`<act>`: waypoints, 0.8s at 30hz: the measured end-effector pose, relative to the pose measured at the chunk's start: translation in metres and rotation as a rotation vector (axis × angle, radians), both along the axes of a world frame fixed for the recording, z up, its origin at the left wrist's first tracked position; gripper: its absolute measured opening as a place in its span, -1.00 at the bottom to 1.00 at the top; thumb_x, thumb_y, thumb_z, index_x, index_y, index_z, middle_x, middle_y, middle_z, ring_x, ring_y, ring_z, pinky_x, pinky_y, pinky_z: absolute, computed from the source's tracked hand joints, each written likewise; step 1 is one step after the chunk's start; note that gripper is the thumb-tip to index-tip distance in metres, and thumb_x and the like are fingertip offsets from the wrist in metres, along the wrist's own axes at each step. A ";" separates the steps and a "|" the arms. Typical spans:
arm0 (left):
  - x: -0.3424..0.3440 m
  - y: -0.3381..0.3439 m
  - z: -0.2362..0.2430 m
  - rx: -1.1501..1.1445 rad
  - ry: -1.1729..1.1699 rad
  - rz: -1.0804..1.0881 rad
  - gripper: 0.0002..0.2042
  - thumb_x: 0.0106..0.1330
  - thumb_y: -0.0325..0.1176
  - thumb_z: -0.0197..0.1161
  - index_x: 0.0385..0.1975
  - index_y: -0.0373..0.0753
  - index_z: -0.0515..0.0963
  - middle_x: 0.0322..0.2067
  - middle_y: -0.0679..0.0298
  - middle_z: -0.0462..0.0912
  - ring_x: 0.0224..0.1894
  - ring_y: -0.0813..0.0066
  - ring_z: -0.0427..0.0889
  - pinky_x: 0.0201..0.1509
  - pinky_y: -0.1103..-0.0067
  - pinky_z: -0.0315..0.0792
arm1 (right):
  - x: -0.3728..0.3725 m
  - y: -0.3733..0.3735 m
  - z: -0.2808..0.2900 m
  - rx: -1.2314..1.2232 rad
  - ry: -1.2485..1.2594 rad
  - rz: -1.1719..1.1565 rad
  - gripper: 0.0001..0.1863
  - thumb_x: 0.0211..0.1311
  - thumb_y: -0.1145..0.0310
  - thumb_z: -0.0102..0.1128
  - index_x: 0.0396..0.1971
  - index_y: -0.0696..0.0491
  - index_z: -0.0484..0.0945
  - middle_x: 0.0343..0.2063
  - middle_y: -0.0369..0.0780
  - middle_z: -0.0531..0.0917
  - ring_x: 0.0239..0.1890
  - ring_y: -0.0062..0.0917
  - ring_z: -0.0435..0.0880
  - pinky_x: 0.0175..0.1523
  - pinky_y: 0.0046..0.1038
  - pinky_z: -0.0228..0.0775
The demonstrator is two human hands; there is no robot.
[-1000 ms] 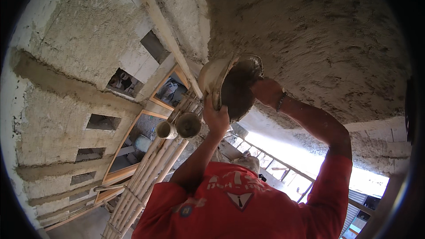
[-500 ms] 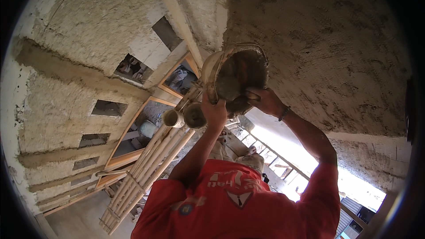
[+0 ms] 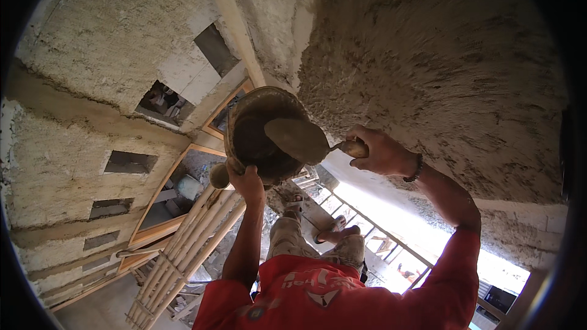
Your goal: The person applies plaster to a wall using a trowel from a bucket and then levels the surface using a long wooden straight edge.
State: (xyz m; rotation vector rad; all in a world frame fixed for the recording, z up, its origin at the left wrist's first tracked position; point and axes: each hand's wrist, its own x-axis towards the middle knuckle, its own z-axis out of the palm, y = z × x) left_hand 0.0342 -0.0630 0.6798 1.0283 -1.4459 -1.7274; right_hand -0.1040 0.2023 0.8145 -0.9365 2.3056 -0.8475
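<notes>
Our left hand [image 3: 246, 180] grips rim of mortar pan [image 3: 260, 134], held up beside rough plastered wall [image 3: 440, 67]. Our right hand [image 3: 382, 151] closed round handle of trowel [image 3: 299, 139]; blade sits over pan mouth, dark wet mortar inside. We stand on bamboo scaffold poles [image 3: 183, 250], feet in sandals [image 3: 333, 226] on plank. Risks as we judge them: pan tilted toward us, so mortar may slide out; one-hand rim grip may slip under load; footing narrow, drop below.
</notes>
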 end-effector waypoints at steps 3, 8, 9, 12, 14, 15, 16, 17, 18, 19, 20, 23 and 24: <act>0.016 -0.015 -0.031 -0.063 -0.053 0.005 -0.48 -0.08 -0.65 0.02 0.03 -0.47 0.35 -0.10 0.13 0.51 -0.09 0.36 0.49 0.10 0.60 0.28 | -0.019 0.009 -0.024 0.009 -0.025 0.049 -0.49 0.03 0.32 0.37 0.02 0.08 0.47 -0.28 -0.13 0.63 -0.28 -0.43 0.64 -0.15 -0.45 0.53; 0.031 -0.016 -0.062 -0.065 -0.071 0.009 -0.46 -0.09 -0.64 0.02 0.04 -0.46 0.35 -0.11 0.15 0.51 -0.09 0.36 0.49 0.11 0.59 0.28 | -0.091 0.042 -0.022 0.135 -0.054 -0.459 -0.59 0.22 0.30 0.19 0.06 0.06 0.48 -0.42 -0.20 0.65 -0.59 -0.74 0.51 -0.57 -0.74 0.39; 0.032 -0.013 -0.060 -0.045 -0.069 0.009 -0.46 -0.09 -0.64 0.03 0.04 -0.45 0.35 -0.11 0.16 0.52 -0.09 0.36 0.49 0.11 0.59 0.28 | -0.113 0.073 -0.014 0.206 0.082 -0.559 -0.58 0.23 0.29 0.17 0.06 0.12 0.46 -0.44 -0.20 0.64 -0.59 -0.72 0.53 -0.57 -0.70 0.42; 0.037 -0.006 -0.048 -0.011 -0.053 0.009 -0.46 -0.10 -0.63 0.03 0.03 -0.41 0.37 -0.13 0.18 0.53 -0.10 0.37 0.50 0.10 0.60 0.29 | -0.115 0.089 0.056 0.022 0.406 -0.496 -0.59 0.24 0.30 0.15 0.05 0.16 0.43 -0.43 -0.18 0.60 -0.59 -0.68 0.56 -0.57 -0.66 0.46; 0.044 -0.007 -0.047 -0.005 -0.041 -0.028 -0.47 -0.10 -0.64 0.04 0.03 -0.40 0.38 -0.15 0.20 0.54 -0.12 0.39 0.50 0.09 0.60 0.30 | -0.096 0.079 0.082 -0.009 0.486 -0.458 -0.61 0.24 0.33 0.14 0.03 0.17 0.41 -0.43 -0.18 0.57 -0.60 -0.65 0.55 -0.57 -0.64 0.48; 0.044 -0.006 -0.047 -0.001 -0.031 -0.044 -0.48 -0.10 -0.64 0.04 0.01 -0.40 0.38 -0.16 0.20 0.54 -0.12 0.40 0.50 0.07 0.59 0.31 | -0.083 0.074 0.087 0.012 0.337 -0.464 -0.62 0.24 0.35 0.14 0.01 0.17 0.41 -0.44 -0.18 0.55 -0.61 -0.65 0.54 -0.56 -0.63 0.48; 0.039 -0.003 -0.045 0.004 -0.017 -0.062 -0.49 -0.10 -0.64 0.04 0.00 -0.40 0.39 -0.17 0.20 0.54 -0.13 0.41 0.51 0.05 0.59 0.32 | -0.066 0.069 0.088 0.035 0.193 -0.471 -0.64 0.24 0.36 0.14 0.00 0.18 0.40 -0.44 -0.19 0.54 -0.62 -0.64 0.53 -0.56 -0.63 0.48; 0.038 0.000 -0.040 0.006 -0.011 -0.072 -0.50 -0.10 -0.65 0.04 -0.01 -0.39 0.39 -0.18 0.21 0.55 -0.14 0.43 0.51 0.04 0.59 0.33 | -0.050 0.067 0.083 0.053 0.039 -0.469 -0.65 0.23 0.38 0.14 -0.02 0.18 0.39 -0.44 -0.19 0.52 -0.63 -0.64 0.52 -0.56 -0.63 0.48; 0.034 0.007 -0.029 0.017 0.004 -0.080 -0.51 -0.09 -0.65 0.04 -0.02 -0.39 0.40 -0.19 0.21 0.55 -0.16 0.44 0.51 0.01 0.59 0.35 | -0.037 0.069 0.071 0.068 -0.045 -0.414 -0.63 0.22 0.42 0.14 0.01 0.19 0.36 -0.44 -0.20 0.52 -0.61 -0.64 0.52 -0.56 -0.62 0.49; 0.026 0.017 -0.012 0.030 0.026 -0.089 -0.52 -0.09 -0.64 0.04 -0.03 -0.39 0.40 -0.20 0.21 0.55 -0.18 0.45 0.51 -0.02 0.60 0.36 | -0.023 0.071 0.058 0.082 -0.122 -0.360 -0.60 0.21 0.46 0.13 0.04 0.19 0.34 -0.44 -0.21 0.51 -0.59 -0.65 0.53 -0.56 -0.61 0.49; 0.021 0.026 0.001 0.038 0.048 -0.093 -0.53 -0.08 -0.64 0.04 -0.03 -0.39 0.40 -0.21 0.22 0.55 -0.19 0.46 0.51 -0.05 0.60 0.37 | -0.005 0.066 0.050 -0.002 -0.315 -0.400 -0.60 0.20 0.46 0.15 0.03 0.19 0.34 -0.45 -0.21 0.52 -0.59 -0.65 0.52 -0.55 -0.61 0.50; 0.012 0.039 0.023 0.055 0.086 -0.130 -0.55 -0.07 -0.64 0.05 -0.06 -0.39 0.41 -0.25 0.24 0.56 -0.25 0.48 0.52 -0.13 0.62 0.39 | 0.044 0.036 0.028 0.065 -0.605 -0.343 -0.63 0.21 0.43 0.15 0.00 0.19 0.36 -0.48 -0.22 0.53 -0.61 -0.62 0.52 -0.55 -0.56 0.50; 0.010 0.043 0.031 0.024 0.083 -0.143 -0.56 -0.06 -0.63 0.05 -0.06 -0.39 0.41 -0.26 0.23 0.56 -0.26 0.48 0.52 -0.13 0.62 0.39 | 0.055 0.027 0.015 -0.030 -0.797 -0.372 -0.64 0.22 0.41 0.10 -0.01 0.20 0.35 -0.51 -0.23 0.54 -0.60 -0.59 0.54 -0.53 -0.53 0.48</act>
